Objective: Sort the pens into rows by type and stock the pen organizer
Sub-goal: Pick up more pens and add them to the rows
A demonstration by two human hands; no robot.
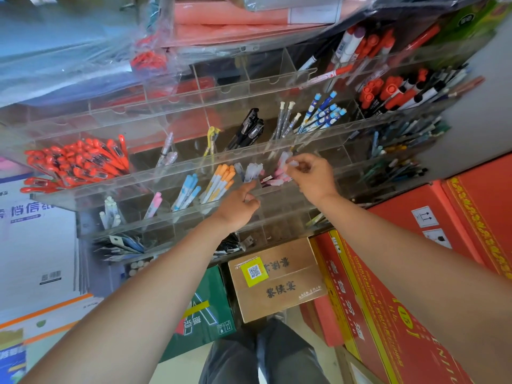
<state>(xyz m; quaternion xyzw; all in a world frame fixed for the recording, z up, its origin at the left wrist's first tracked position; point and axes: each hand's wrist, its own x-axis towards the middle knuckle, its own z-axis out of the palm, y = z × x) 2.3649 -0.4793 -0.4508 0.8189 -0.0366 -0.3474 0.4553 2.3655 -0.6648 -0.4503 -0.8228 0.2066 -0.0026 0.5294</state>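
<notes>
A clear acrylic pen organizer (194, 164) with tiered rows of compartments fills the middle of the view. My right hand (313, 176) pinches a pale pink-capped pen (286, 161) above a compartment of similar pink pens (277, 180). My left hand (241, 202) rests against the front rail just below a bunch of white-capped pens (253, 171), thumb pointing up, fingers curled and holding nothing. Orange-capped pens (221, 180), blue-capped pens (188, 189) and one pink pen (154, 205) stand in the same row to the left.
Red pens (77, 162) pile in the left compartment; black pens (249, 128), blue patterned pens (324, 112) and red-capped markers (388, 92) sit in upper rows. Red cartons (388, 286), a brown box (277, 278) and a green box (210, 309) stand on the floor below.
</notes>
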